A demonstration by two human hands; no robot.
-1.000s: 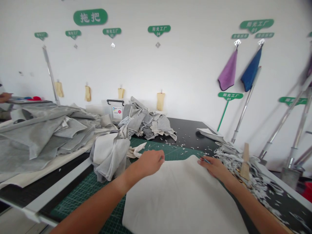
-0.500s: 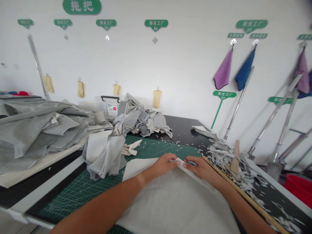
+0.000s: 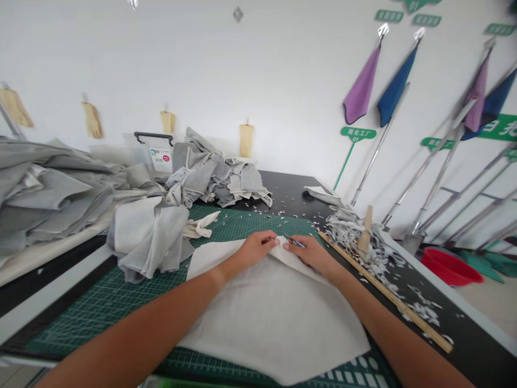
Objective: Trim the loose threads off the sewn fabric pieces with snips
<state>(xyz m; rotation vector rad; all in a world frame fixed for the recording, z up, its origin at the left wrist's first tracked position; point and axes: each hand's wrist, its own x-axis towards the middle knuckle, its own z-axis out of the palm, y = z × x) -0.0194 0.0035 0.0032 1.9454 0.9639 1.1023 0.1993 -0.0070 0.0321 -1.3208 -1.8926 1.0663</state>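
Note:
A pale grey-white cloth (image 3: 274, 312) lies spread on the green cutting mat (image 3: 97, 315). At its far edge, my left hand (image 3: 258, 247) is closed, pinching the fabric between thumb and fingers. Close beside it, my right hand (image 3: 313, 252) pinches the same edge, which is folded up between the two hands. A slim blue pen-like tool (image 3: 297, 242) is also held in the right hand's fingers; its exact kind cannot be made out. To the left of the cloth sits a crumpled bundle of grey cloth (image 3: 149, 237).
Large grey fabric stacks (image 3: 52, 188) lie at the left, and a cloth heap (image 3: 218, 175) stands at the back beside a clear plastic box (image 3: 160, 157). On the right are a wooden strip (image 3: 388, 293), fabric scraps (image 3: 379, 242) and a wooden piece (image 3: 365, 229). A red basin (image 3: 448, 267) stands beyond the table.
The view has tilted down and turned right, so the scene sits higher and further left. Both hands still pinch the cloth's far edge, close together; more of the near edge shows.

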